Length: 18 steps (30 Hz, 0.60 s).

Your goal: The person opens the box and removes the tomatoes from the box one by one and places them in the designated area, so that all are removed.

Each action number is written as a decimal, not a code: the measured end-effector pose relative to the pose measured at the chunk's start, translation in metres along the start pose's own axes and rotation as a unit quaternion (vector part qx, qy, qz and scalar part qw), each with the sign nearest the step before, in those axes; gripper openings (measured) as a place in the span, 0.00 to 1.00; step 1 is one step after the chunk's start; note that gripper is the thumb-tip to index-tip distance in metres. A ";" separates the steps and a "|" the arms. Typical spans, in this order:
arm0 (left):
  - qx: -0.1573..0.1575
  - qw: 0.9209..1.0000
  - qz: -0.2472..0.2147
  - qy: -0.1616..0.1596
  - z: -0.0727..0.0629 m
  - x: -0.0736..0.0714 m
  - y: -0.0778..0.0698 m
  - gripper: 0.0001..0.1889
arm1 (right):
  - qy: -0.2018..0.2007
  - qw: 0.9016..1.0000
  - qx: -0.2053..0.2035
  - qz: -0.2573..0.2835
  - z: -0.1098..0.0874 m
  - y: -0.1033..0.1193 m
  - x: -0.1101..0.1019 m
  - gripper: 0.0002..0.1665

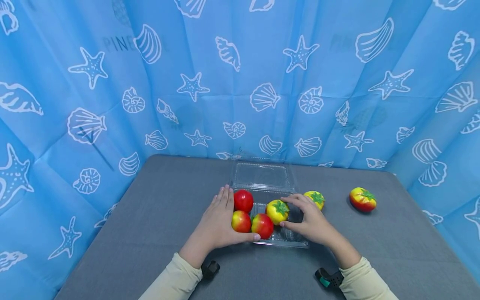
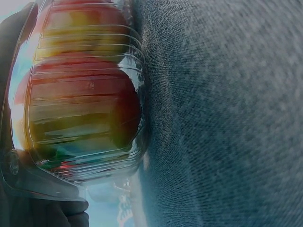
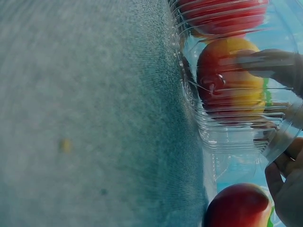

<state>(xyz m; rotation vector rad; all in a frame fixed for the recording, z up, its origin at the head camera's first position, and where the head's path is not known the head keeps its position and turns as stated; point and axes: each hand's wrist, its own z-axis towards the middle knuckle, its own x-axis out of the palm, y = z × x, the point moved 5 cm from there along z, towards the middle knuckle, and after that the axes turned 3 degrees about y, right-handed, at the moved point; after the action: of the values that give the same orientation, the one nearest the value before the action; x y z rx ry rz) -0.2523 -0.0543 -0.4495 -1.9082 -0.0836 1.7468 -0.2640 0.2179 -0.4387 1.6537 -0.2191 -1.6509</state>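
A clear plastic clamshell box lies on the table, its lid folded back. Inside sit a red fruit, two red-and-yellow fruits and a yellow-and-red fruit with a green leafy top. My left hand rests along the box's left side, fingers straight, thumb stretched along the front rim. With thumb and fingers, my right hand holds the leafy-topped fruit at the right part of the box. In the right wrist view, that fruit shows through the ribbed wall, a finger against it.
Another leafy-topped yellow fruit sits just beyond my right hand, partly hidden by it. Farther right on the grey table lies one more yellow-and-red fruit. A blue shell-print curtain hangs behind and along the sides.
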 end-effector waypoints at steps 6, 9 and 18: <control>0.001 1.000 0.000 -0.002 0.000 0.000 0.000 0.73 | -0.006 1.000 -0.001 0.007 -0.001 0.000 0.000 0.38; -0.001 1.000 -0.001 0.000 0.000 0.000 0.000 0.73 | -0.008 1.000 0.001 0.013 -0.001 0.000 0.000 0.38; 0.002 1.000 -0.001 -0.005 -0.001 0.000 0.000 0.73 | -0.015 1.000 -0.005 0.022 0.001 -0.002 -0.002 0.38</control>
<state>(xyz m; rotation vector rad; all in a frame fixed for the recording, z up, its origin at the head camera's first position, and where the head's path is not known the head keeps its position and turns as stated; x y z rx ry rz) -0.2518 -0.0544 -0.4495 -1.8960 -0.0862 1.7538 -0.2655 0.2200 -0.4383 1.6071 -0.2607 -1.6414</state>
